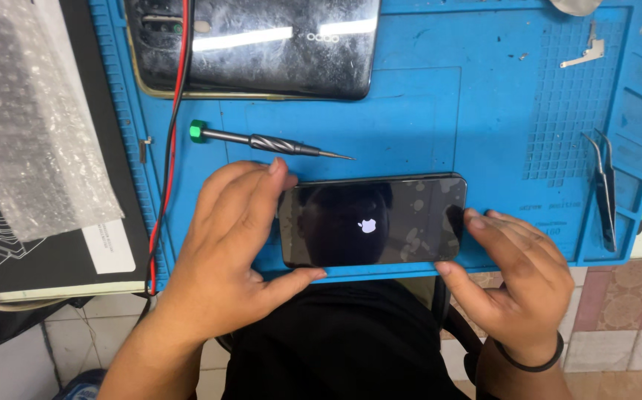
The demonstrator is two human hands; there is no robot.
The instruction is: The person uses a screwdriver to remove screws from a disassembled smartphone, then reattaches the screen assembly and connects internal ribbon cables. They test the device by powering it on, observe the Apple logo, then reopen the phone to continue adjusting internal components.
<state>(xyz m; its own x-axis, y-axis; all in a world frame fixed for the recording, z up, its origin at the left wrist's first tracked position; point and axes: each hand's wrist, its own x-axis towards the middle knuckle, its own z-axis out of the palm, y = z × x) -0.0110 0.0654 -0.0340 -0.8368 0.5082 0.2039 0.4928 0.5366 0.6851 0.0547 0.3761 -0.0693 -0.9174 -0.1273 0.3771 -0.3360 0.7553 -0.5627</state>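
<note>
- Right now the black phone (373, 220) lies flat near the front edge of the blue mat (424, 111), screen up, with a small white picture lit in the middle of the glass.
- To do this well, I think both hands should hold the phone by its short ends only, keep it flat, and keep it from sliding off the front edge.
- Pressing on the dark glass is best avoided, I think.
- The left hand (221, 255) grips the left end: its fingers (265, 185) curl over the top corner and its thumb presses the bottom edge.
- The right hand (517, 285) is open and loose, with fingertips touching the right end and thumb near the bottom corner.
- A screwdriver (269, 142) with a green cap lies just behind the phone, apart from it.
- Tweezers (604, 185) rest well off to the right.
</note>
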